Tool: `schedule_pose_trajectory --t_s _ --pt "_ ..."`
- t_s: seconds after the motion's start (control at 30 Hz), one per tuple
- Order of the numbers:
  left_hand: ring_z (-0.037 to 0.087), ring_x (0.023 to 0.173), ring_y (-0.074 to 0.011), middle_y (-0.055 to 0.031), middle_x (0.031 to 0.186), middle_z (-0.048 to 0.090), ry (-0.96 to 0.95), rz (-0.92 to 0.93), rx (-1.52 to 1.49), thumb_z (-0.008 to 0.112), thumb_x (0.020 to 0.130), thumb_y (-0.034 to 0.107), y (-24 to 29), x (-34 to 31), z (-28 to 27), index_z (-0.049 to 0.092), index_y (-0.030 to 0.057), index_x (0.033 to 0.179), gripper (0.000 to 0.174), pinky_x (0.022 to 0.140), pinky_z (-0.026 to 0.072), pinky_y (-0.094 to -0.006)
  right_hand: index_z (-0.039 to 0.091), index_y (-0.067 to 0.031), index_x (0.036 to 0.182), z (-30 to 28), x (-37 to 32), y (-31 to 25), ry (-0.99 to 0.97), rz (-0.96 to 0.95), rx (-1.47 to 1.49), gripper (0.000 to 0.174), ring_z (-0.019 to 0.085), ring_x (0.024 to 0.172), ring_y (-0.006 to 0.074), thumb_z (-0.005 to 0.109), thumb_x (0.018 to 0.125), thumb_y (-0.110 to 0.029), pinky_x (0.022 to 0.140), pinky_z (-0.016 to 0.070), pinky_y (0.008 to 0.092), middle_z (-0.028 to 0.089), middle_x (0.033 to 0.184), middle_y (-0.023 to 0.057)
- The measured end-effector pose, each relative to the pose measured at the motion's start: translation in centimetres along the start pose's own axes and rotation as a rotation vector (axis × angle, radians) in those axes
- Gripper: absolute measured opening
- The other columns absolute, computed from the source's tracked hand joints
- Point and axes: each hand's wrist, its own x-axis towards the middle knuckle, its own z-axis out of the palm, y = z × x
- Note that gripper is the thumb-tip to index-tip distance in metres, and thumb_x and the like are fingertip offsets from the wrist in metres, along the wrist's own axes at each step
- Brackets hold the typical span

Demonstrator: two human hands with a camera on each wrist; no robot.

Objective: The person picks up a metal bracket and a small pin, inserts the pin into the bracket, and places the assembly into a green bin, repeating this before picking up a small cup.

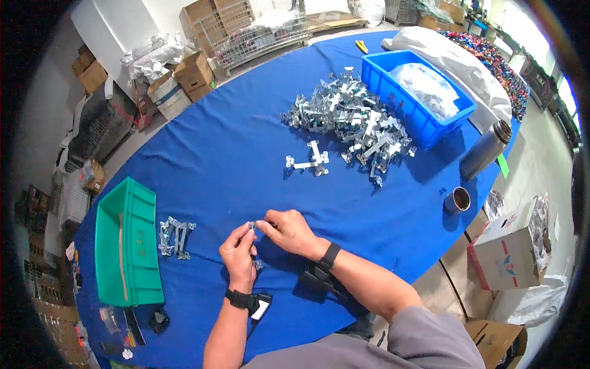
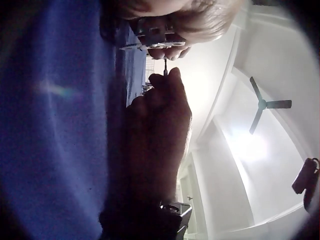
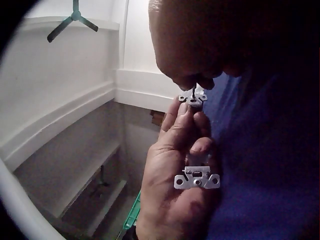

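My left hand (image 1: pixel 238 252) grips a silvery metal bracket (image 3: pixel 197 181), whose near end has two holed ears and lies across the palm. The bracket's far end (image 3: pixel 192 99), also holed, sticks out at the thumb and fingertips. My right hand (image 1: pixel 292 230) is close against the left one and pinches a thin metal pin (image 2: pixel 165 67) that meets this far end in the right wrist view. The pin's upper part is hidden in the right fingers. Just left of my hands lie several similar brackets (image 1: pixel 178 238) on the blue cloth.
A green bin (image 1: pixel 142 246) stands at the left. Further back is a big heap of metal brackets (image 1: pixel 350 114), with a few apart in front (image 1: pixel 310 161). A blue crate (image 1: pixel 424 126) holding plastic bags, a steel flask (image 1: pixel 485 150) and a cup (image 1: pixel 456 201) are to the right.
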Motion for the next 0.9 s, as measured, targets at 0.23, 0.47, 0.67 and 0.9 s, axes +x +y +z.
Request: schedule_pose_trajectory --t_s 0.23,0.47,0.67,0.9 --pt "0.053 0.054 -0.0066 -0.0053 0.078 0.065 -0.001 -0.071 0.005 0.066 0.090 0.003 0.90 -0.17 0.14 0.069 -0.0031 0.107 0.018 0.046 0.0411 -0.0183 0.059 -0.0021 0.070 0.11 -0.25 -0.20 -0.005 0.009 -0.011 0.039 0.061 0.059 0.0414 0.060 0.094 -0.033 0.053 0.0456 0.0513 0.059 0.061 0.0216" --pt "0.054 0.056 -0.0061 -0.0054 0.078 0.065 0.003 -0.032 -0.012 0.066 0.090 0.002 0.55 -0.18 0.03 0.069 -0.0032 0.109 0.020 0.047 0.0413 -0.0176 0.060 -0.0021 0.071 0.15 0.08 0.27 -0.002 -0.025 -0.010 0.039 0.062 0.060 0.0413 0.060 0.094 -0.034 0.053 0.0463 0.0503 0.060 0.061 0.0215" --pt "0.053 0.055 -0.0063 -0.0057 0.080 0.065 0.030 -0.041 0.007 0.065 0.090 0.001 0.41 -0.20 -0.15 0.068 -0.0037 0.111 0.022 0.047 0.0411 -0.0175 0.060 -0.0017 0.069 0.12 -0.07 -0.05 0.006 -0.001 -0.019 0.041 0.061 0.059 0.0415 0.060 0.094 -0.034 0.053 0.0459 0.0514 0.059 0.061 0.0218" --pt "0.053 0.056 -0.0063 -0.0054 0.080 0.066 -0.007 -0.010 0.020 0.066 0.090 0.001 0.29 0.22 -0.13 0.069 -0.0030 0.110 0.020 0.047 0.0419 -0.0181 0.059 -0.0023 0.075 0.30 0.05 0.41 -0.006 -0.022 -0.019 0.033 0.063 0.065 0.0403 0.062 0.093 -0.031 0.056 0.0464 0.0511 0.063 0.067 0.0200"
